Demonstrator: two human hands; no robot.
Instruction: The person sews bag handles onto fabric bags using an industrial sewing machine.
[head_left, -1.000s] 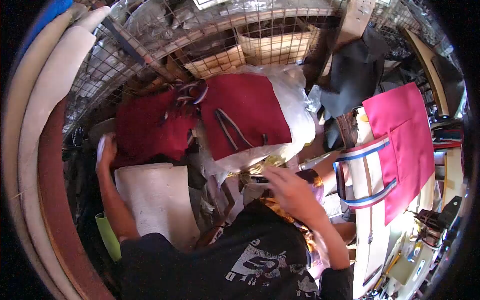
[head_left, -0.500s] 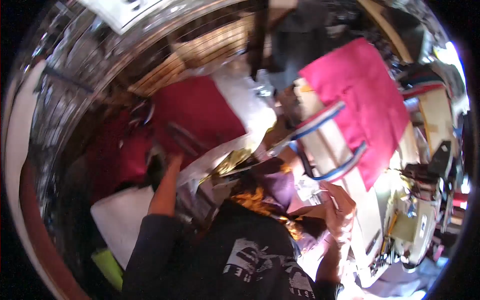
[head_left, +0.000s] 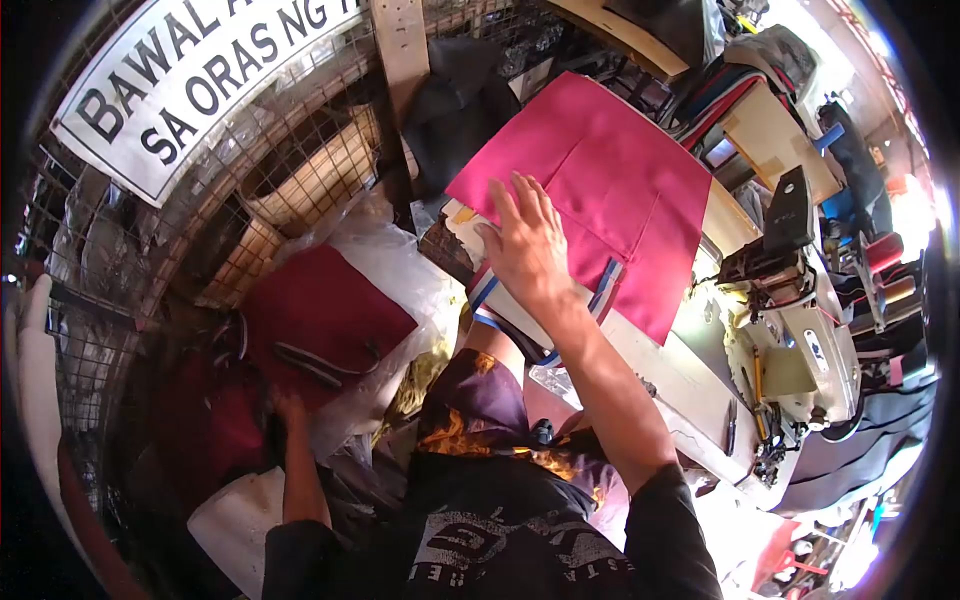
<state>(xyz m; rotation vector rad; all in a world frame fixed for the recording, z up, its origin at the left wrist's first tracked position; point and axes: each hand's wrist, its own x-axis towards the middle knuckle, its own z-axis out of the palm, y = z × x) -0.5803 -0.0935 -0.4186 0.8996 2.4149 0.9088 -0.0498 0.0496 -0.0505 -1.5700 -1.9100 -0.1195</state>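
My right hand (head_left: pixel 528 240), fingers spread, is over the near left part of a flat pinkish-red fabric piece (head_left: pixel 620 190) on the work table. A striped blue, white and red strap (head_left: pixel 605 290) hangs from the fabric's near edge, beside my right wrist. At the lower left, my left hand (head_left: pixel 288 408) reaches down to the dark red fabric pile (head_left: pixel 215 420); its fingers are hidden in shadow. A dark red piece with a zipper (head_left: pixel 320 320) lies just above it on clear plastic (head_left: pixel 390 260).
A sewing machine (head_left: pixel 800 330) stands on the right of the table (head_left: pixel 690 415). Wire mesh with a lettered sign (head_left: pixel 200 90) runs along the upper left. A pen (head_left: pixel 731 428) lies near the table's front edge. A white padded piece (head_left: pixel 240 520) is at lower left.
My right hand has moved up and away from my body, its fingers now spread over the fabric. The camera view has shifted. My left hand remains at the dark red pile.
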